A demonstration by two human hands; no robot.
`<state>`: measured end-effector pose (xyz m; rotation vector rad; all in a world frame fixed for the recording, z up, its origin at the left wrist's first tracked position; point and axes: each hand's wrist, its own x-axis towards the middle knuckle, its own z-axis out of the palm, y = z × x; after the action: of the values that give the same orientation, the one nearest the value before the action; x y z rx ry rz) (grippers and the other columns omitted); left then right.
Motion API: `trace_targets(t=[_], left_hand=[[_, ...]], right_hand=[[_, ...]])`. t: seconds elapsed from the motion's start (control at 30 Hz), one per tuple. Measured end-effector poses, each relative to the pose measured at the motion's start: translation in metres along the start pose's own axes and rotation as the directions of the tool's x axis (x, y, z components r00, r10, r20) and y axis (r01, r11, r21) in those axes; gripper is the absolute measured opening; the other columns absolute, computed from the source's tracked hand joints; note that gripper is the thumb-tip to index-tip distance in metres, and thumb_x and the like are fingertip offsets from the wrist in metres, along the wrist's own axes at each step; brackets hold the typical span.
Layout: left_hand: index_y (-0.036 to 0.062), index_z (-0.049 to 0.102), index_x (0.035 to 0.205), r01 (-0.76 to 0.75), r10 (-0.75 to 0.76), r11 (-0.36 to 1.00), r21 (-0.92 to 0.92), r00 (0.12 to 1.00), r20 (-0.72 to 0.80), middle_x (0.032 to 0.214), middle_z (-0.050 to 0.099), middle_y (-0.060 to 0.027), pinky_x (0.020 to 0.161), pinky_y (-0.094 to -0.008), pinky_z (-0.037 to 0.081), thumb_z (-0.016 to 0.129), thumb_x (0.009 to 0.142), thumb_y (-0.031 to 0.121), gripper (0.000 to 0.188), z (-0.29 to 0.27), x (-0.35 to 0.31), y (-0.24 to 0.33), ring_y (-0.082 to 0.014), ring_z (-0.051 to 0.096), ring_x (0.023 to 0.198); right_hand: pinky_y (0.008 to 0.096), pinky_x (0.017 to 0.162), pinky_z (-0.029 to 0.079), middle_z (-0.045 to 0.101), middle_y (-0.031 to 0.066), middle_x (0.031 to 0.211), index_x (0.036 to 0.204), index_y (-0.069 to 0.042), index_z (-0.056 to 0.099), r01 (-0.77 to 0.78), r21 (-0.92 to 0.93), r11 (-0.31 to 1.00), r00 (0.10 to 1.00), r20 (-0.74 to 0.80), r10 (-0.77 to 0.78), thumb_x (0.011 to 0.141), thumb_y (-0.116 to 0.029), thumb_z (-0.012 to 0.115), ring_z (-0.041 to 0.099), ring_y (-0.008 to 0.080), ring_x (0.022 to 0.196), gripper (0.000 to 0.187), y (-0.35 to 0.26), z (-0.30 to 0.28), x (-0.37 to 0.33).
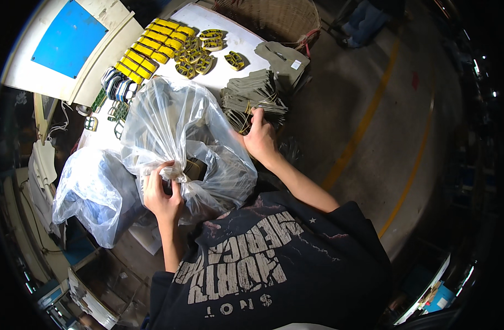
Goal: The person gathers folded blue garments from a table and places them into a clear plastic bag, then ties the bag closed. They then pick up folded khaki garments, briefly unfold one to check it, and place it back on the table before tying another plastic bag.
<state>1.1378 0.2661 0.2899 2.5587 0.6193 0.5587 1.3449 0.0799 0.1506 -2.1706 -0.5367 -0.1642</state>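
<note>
White tabletop beneath clear bag; dark floor, yellow-striped, right of bag. Bag glossy, crinkled film; left hand pinching its gathered part, fingers curled. Right hand half-curled at grey stack, thin floppy layers, right of bag; grip unclear. Yellow strips in rows beyond bag.

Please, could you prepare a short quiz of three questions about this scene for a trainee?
1. Which hand holds the gathered plastic of the large clear bag?
2. True or false: the yellow bundles lie to the left of the banded grey stack.
3. Which is nearest to the right hand? A) wicker basket B) banded grey stack C) blue panel

Key: 1. The left hand. 2. True. 3. B.
</note>
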Motion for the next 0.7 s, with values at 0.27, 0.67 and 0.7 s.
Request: trace_targets(t=[0.27,0.67,0.7], left_hand=[[0.0123,0.077,0.114,-0.050,0.050,0.999,0.000,0.996,-0.068,0.098,0.073,-0.0041,0.073,-0.0340,0.051,0.071,0.076,0.002,0.039,0.004,0.001,-0.001,-0.0240,0.063,0.079],[0.0129,0.077,0.115,-0.065,0.066,0.998,0.012,0.995,-0.079,0.098,0.073,-0.0039,0.072,-0.0340,0.050,0.071,0.075,0.001,0.041,0.004,0.001,-0.001,-0.0237,0.062,0.079],[0.0128,0.077,0.115,-0.073,0.073,0.997,0.006,0.994,-0.084,0.099,0.073,-0.0039,0.072,-0.0340,0.050,0.071,0.075,0.001,0.042,0.005,0.002,-0.001,-0.0237,0.063,0.080]], right_hand=[[0.0630,0.092,0.047,0.061,0.0266,0.119,0.141,-0.008,0.053,0.023,-0.473,0.881,0.979,0.190,0.076,0.084,-0.055,0.083,0.055,0.0422,0.114,0.080,-0.030,-0.026,0.000],[0.0596,0.117,0.042,0.022,0.0250,0.171,0.141,-0.027,0.057,0.127,-0.027,0.992,0.952,0.285,-0.114,0.069,-0.048,0.096,0.038,0.0533,0.147,0.084,0.041,-0.057,0.025],[0.0595,0.117,0.042,0.021,0.0254,0.172,0.141,-0.028,0.057,0.091,-0.052,0.995,0.938,0.339,-0.068,0.069,-0.049,0.095,0.038,0.0529,0.148,0.084,0.042,-0.061,0.029]])
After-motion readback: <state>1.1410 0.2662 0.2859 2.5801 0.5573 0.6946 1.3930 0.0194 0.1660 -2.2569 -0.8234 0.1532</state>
